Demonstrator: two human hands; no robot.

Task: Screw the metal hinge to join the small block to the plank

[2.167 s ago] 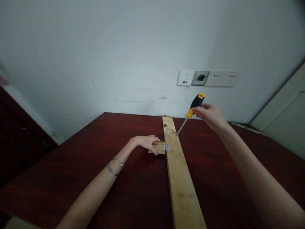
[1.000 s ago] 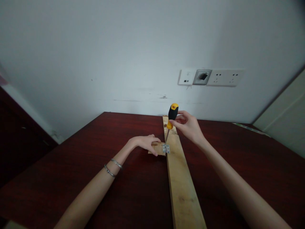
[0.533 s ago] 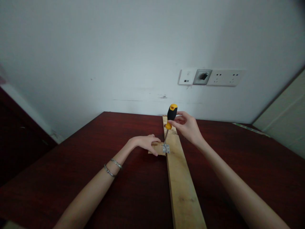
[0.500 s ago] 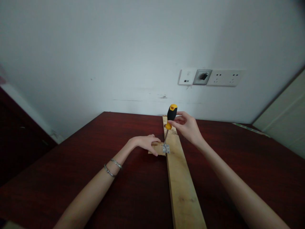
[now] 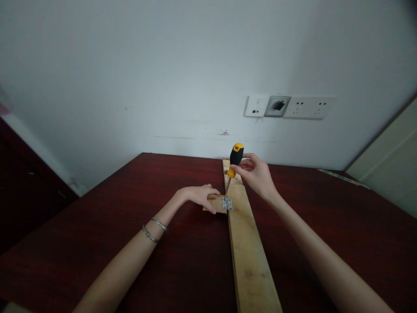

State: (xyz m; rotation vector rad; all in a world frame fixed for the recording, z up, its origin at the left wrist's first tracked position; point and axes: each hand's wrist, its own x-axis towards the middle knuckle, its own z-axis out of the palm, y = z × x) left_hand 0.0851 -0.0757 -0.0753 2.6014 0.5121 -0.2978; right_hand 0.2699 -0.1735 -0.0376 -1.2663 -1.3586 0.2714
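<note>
My right hand [image 5: 256, 174] pinches a screwdriver [image 5: 236, 154] with a black and yellow handle, tilted so its top leans right. Its shaft runs down to the upper left part of a small metal hinge [image 5: 227, 204]. That hinge lies across the seam between a small wooden block [image 5: 218, 204] and a long wooden plank [image 5: 250, 252]. Thumb and fingers of my left hand [image 5: 200, 195] grip the block from its left side. Some of those fingertips are hidden behind the block. Two silver bracelets circle my left wrist.
The plank lies lengthwise on a dark red table [image 5: 182, 265], its far end close to the white wall [image 5: 163, 78]. Wall sockets [image 5: 289, 107] are set above the table's back edge. A thin patterned strip [image 5: 342, 178] lies at the back right.
The screwdriver's handle leans very slightly further right, with its tip still at the hinge. My left hand keeps its place on the block.
</note>
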